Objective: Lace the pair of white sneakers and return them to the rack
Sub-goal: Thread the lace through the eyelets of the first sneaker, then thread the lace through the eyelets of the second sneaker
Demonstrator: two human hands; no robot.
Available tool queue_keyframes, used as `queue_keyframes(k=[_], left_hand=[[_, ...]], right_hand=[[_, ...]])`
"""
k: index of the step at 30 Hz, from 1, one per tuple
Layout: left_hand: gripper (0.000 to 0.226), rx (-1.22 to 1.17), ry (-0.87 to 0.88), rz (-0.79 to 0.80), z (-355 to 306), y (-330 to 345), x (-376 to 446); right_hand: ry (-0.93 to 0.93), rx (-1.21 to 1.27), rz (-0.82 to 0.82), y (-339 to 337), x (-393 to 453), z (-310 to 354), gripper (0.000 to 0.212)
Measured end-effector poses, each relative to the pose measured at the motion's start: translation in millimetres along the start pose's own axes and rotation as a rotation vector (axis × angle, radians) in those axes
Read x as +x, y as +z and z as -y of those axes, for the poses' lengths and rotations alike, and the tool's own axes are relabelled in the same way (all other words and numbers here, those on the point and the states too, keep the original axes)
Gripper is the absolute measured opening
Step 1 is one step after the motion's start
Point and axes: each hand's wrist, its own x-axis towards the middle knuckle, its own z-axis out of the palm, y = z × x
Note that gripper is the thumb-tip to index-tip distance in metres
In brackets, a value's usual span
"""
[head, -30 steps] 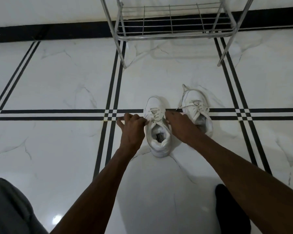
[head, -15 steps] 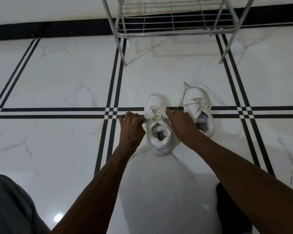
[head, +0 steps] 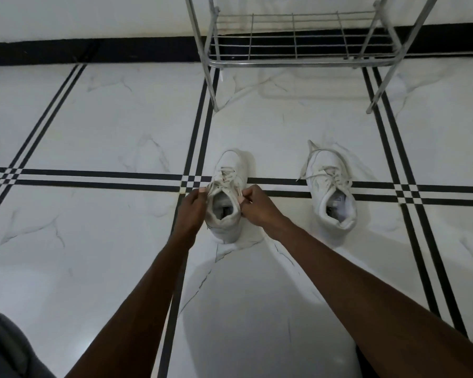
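Two white sneakers stand on the tiled floor, toes pointing away from me. The left sneaker (head: 228, 197) is between my hands. My left hand (head: 192, 210) pinches its collar and lace on the left side, while my right hand (head: 257, 204) pinches the right side near the top eyelets. The right sneaker (head: 330, 189) stands apart to the right, untouched, its laces loose with one end trailing to the left. A metal wire shoe rack (head: 298, 60) stands beyond the sneakers against the wall, and its lowest shelf carries nothing.
White marble-pattern floor with black double stripes (head: 93, 178) crossing under the sneakers. A black skirting band (head: 93, 51) runs along the wall. The rack's front legs (head: 212, 85) reach the floor just past the sneakers. Grey clothing (head: 3, 350) shows at the bottom left.
The left sneaker has shifted left, away from the right one. Both hands have moved in close against its collar, from holding the laces stretched out to the sides.
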Motion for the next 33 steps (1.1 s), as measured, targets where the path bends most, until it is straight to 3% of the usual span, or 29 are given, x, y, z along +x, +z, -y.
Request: queue_keyframes(k=[5,8,10,12,14,17,19,21,22,27,33], left_hand=[[0.048,0.186,0.061,-0.078,-19.0,-3.4,-5.9],[0.038,0.334,0.327,-0.322,-42.0,16.4,-14.6],[0.029,0.367,0.464,-0.367,-58.7,37.4,-19.5],[0.018,0.368,0.542,-0.276,-73.5,66.8,-26.0],[0.015,0.359,0.543,-0.094,-83.5,101.7,-35.0],[0.024,0.361,0.375,0.208,-86.5,156.6,-41.2],[0.041,0.382,0.321,0.340,-83.0,185.2,-43.8],[0.058,0.432,0.372,0.376,-77.5,206.1,-46.7],[0.062,0.450,0.382,0.375,-75.7,211.9,-47.7],[0.068,0.486,0.378,0.358,-65.2,201.4,-32.8],[0.054,0.459,0.393,0.247,-53.6,153.3,-31.8]], right_hand=[[-0.021,0.010,-0.047,-4.6,-2.4,6.4,0.026],[-0.068,-0.048,-0.128,-33.5,-8.7,5.9,0.021],[-0.106,-0.055,-0.189,-60.9,-14.9,4.9,0.017],[-0.127,-0.062,-0.281,-92.8,-22.8,2.3,0.012],[-0.124,-0.095,-0.483,-125.0,-31.5,-5.9,0.008],[-0.038,-0.121,-0.808,-172.4,-48.6,-27.0,0.008],[0.098,-0.186,-0.703,-195.1,-54.2,-45.4,0.015],[0.205,-0.244,-0.401,-201.5,-55.1,-64.3,0.025],[0.206,-0.246,-0.320,-199.3,-55.2,-72.6,0.021],[0.033,-0.240,-0.386,-173.3,-52.7,-74.6,0.037],[-0.051,-0.236,-0.268,-137.3,-43.6,-57.6,0.041]])
